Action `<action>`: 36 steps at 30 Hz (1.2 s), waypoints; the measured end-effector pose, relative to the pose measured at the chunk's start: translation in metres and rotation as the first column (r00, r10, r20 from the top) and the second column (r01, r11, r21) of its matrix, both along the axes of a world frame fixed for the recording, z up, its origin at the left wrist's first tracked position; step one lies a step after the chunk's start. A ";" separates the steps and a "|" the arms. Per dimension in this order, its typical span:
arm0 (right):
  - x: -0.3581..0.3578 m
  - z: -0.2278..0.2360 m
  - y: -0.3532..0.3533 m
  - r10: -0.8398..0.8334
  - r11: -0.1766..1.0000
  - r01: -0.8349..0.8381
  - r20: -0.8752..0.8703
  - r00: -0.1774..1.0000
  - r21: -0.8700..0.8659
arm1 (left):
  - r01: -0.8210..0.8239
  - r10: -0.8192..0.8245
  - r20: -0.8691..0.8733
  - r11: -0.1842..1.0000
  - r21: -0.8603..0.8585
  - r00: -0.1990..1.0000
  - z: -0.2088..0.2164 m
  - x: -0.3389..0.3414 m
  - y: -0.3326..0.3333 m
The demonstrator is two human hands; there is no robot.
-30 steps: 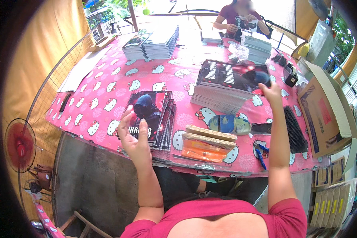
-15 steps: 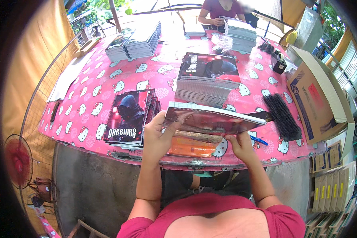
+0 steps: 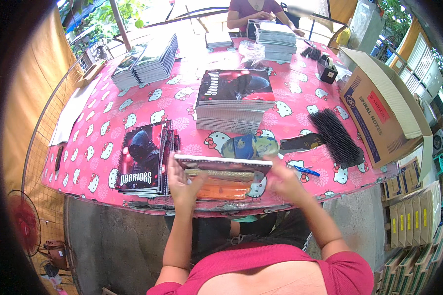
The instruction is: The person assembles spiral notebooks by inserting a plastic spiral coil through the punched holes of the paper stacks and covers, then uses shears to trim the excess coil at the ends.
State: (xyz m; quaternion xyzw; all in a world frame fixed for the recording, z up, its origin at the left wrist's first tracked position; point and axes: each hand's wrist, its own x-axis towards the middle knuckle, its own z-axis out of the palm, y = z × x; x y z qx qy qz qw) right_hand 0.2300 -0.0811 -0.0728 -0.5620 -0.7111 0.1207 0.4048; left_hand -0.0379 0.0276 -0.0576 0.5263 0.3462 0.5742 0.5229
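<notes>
In front of me a notebook (image 3: 224,162) is tipped nearly edge-on, its white page edge upward and its dark cover toward me. My left hand (image 3: 183,188) grips its left end, thumb on the near side. At its right end is my right hand (image 3: 286,183), smeared by motion, so its finger grip is unclear. Just below the notebook lies an orange packet (image 3: 224,191) near the table edge. To the left, a small pile of dark-red notebooks (image 3: 143,156) shows a hooded figure. A taller notebook stack (image 3: 234,108) stands beyond my hands.
Black spiral coils (image 3: 335,138) and a blue pen (image 3: 307,171) lie to the right, with a blue-yellow bundle (image 3: 250,147) behind the notebook. An open cardboard box (image 3: 379,115) borders the right side. More stacks (image 3: 150,61) stand farther back, where another person (image 3: 256,14) sits across the pink-covered table.
The notebook has been lowered and levelled, from slanted to nearly edge-on. My right hand has moved from its lower edge to its right end. The view has shifted, and the blue-yellow bundle now shows.
</notes>
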 end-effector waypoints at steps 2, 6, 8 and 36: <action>0.068 0.027 0.026 -0.435 0.899 0.402 -0.243 0.867 -0.177 | -0.214 0.229 -0.032 0.946 0.244 0.973 0.011 0.007 -0.005; 0.208 -0.001 0.069 -0.779 0.592 0.803 0.302 0.550 0.066 | -0.138 0.412 -0.281 0.739 0.659 0.867 0.053 0.045 -0.023; 0.201 -0.004 0.081 -0.688 0.547 0.832 0.515 0.512 -0.096 | 0.096 0.567 -0.567 0.652 0.752 0.598 0.069 0.056 -0.036; 0.013 0.101 -0.011 -0.052 0.978 -0.016 -0.321 0.946 -0.207 | 0.223 0.247 -0.502 0.677 0.701 0.829 0.063 0.077 -0.032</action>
